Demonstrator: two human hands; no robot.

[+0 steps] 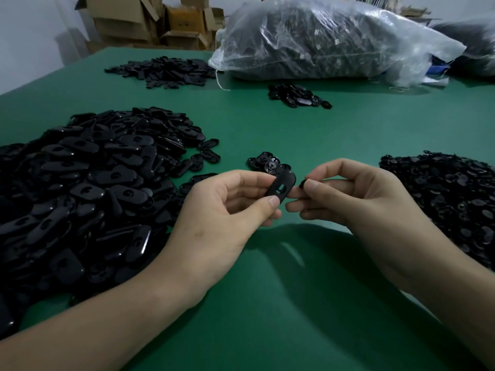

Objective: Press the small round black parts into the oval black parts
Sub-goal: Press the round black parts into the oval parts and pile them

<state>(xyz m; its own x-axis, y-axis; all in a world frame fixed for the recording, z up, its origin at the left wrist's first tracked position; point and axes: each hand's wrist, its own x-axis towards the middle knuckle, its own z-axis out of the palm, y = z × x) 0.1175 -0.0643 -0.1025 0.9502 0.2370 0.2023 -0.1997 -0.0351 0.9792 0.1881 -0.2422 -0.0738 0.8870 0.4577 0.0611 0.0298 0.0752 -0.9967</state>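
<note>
My left hand (227, 210) pinches an oval black part (281, 186) between thumb and fingers, its keyhole slot facing me, tilted up to the right. My right hand (356, 194) holds a small round black part (302, 183) at its fingertips, just right of the oval part and close to touching it. A big heap of oval black parts (88, 188) lies on the left of the green table. A heap of small round black parts (450, 194) lies at the right. A few assembled pieces (269, 163) sit just beyond my hands.
The green table (294, 290) carries another flat pile of black parts (166, 72) at the back left, a small cluster (297, 96) at the back centre, and a large clear plastic bag of black parts (329, 38). Cardboard boxes (150, 20) are stacked behind.
</note>
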